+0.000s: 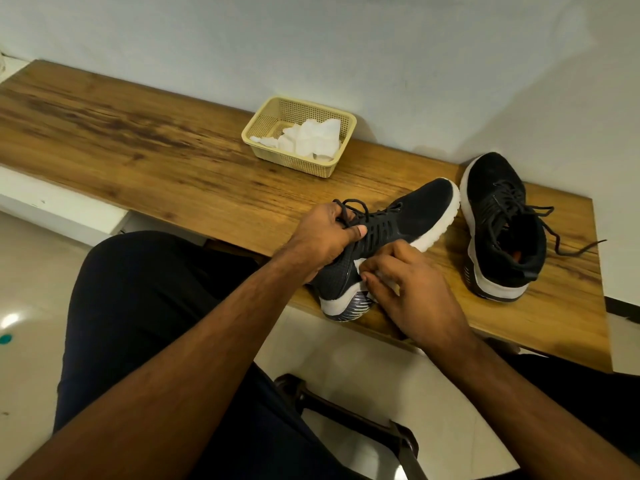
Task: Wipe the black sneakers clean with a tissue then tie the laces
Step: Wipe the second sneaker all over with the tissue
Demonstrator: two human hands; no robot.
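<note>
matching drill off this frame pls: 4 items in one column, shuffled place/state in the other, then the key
1. held sneaker
2. second sneaker
3. basket
4. tissue in the right hand

A. against the wall, holds loose tissues
B. tilted on its heel, gripped by the left hand
C. pressed to the heel side of a shoe
D. stands alone on the table, laces untied

Pairs: 1-B, 2-D, 3-A, 4-C

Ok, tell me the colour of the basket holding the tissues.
Pale yellow, cream-like plastic mesh basket, seen in the head view, with white tissues inside.
</note>
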